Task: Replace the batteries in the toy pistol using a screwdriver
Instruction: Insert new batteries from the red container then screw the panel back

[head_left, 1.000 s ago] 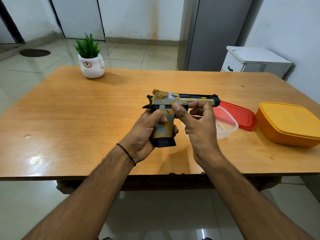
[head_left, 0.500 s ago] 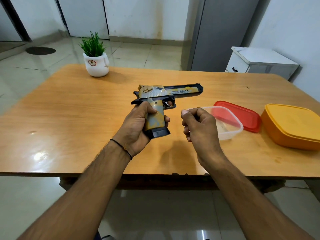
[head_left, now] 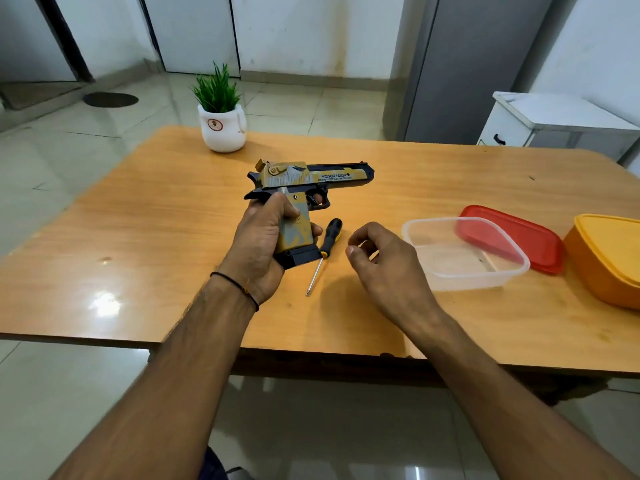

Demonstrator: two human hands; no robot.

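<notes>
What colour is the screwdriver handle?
The screwdriver handle is black with yellow accents; the head view shows it best.

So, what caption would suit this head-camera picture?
Left hand grips the toy pistol above the table; right hand hovers near the screwdriver lying there.

Potted plant (head_left: 223, 129): by the surface's (head_left: 138, 237) far edge, left of middle.
Toy pistol (head_left: 311, 176): in the left hand (head_left: 263, 244), over the middle.
Screwdriver (head_left: 327, 242): flat on the surface, between left hand and right hand (head_left: 384, 265).
Open container (head_left: 467, 278): right of the right hand.
Lid (head_left: 533, 244): just behind the open container.
Lidded box (head_left: 609, 251): at the right edge.
</notes>
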